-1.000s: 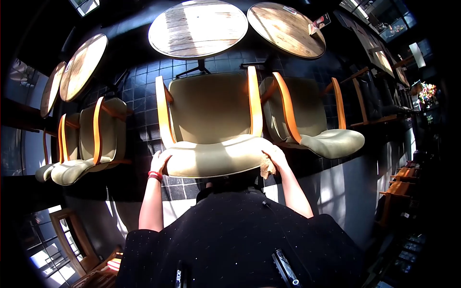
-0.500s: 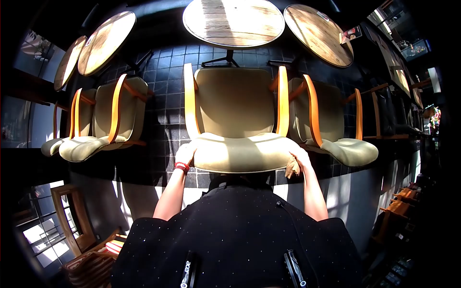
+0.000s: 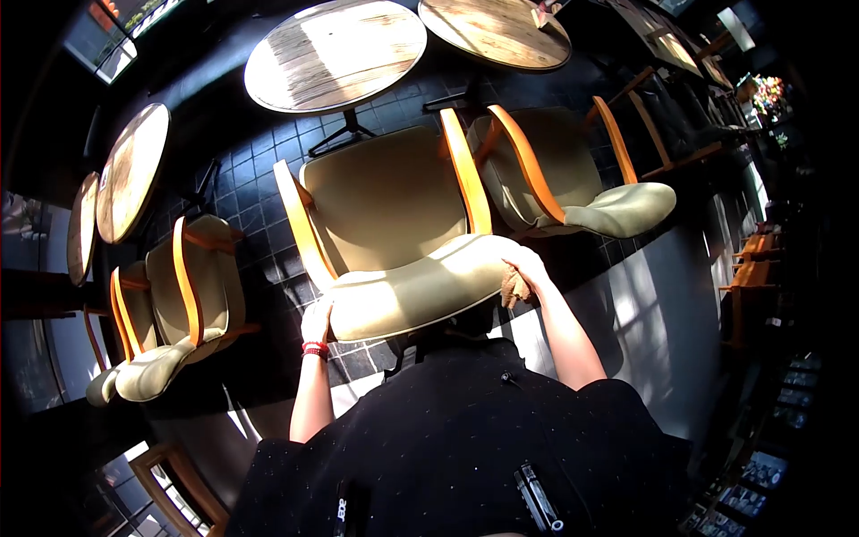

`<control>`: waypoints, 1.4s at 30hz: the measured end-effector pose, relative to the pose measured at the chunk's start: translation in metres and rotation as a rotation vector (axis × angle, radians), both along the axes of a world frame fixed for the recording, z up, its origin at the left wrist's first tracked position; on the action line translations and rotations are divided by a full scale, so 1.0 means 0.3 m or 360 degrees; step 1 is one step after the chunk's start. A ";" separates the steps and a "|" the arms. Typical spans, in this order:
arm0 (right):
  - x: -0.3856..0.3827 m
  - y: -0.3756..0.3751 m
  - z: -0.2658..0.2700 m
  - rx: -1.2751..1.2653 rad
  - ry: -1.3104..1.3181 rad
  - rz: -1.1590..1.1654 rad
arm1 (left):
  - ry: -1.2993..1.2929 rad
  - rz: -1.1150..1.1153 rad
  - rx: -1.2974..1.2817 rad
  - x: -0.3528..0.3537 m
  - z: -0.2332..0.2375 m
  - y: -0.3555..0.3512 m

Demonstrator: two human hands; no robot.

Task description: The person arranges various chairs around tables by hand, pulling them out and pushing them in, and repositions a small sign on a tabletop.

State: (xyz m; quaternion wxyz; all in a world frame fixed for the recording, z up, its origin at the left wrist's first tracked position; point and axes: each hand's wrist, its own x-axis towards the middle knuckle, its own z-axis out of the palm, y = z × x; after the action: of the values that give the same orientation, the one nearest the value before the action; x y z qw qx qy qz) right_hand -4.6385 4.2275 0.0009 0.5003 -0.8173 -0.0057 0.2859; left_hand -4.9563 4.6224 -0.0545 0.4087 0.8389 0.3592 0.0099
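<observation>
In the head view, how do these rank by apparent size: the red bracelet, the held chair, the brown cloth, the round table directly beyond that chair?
1. Held chair
2. Round table
3. Brown cloth
4. Red bracelet

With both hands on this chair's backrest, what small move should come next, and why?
Probably a slight push of the chair toward the round table ahead: the left hand and right hand, which also holds a brown cloth, are at opposite ends of its backrest, and tiled floor shows between seat and table.
</observation>
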 end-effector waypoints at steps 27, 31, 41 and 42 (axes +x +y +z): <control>0.005 -1.630 0.405 0.1164 0.0460 -0.1314 | 0.0242 -0.0294 0.1138 0.764 0.213 -1.098; 0.158 -1.619 0.866 0.2040 0.0133 -0.0828 | 0.0338 -0.0467 0.1401 0.779 0.120 -1.050; 0.497 -1.374 1.587 0.2575 -0.0638 0.0871 | 0.0342 -0.0306 0.1183 1.211 0.174 -1.211; 0.556 -1.341 1.600 0.2609 -0.0707 0.0952 | 0.0364 -0.0292 0.1062 1.268 0.181 -1.223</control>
State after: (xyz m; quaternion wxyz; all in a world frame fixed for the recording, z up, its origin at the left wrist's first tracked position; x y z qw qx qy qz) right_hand -4.4717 3.8251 0.4810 0.8183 -0.2046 -0.5171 0.1457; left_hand -4.5758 4.2554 0.0000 0.0688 0.9505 0.3029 -0.0042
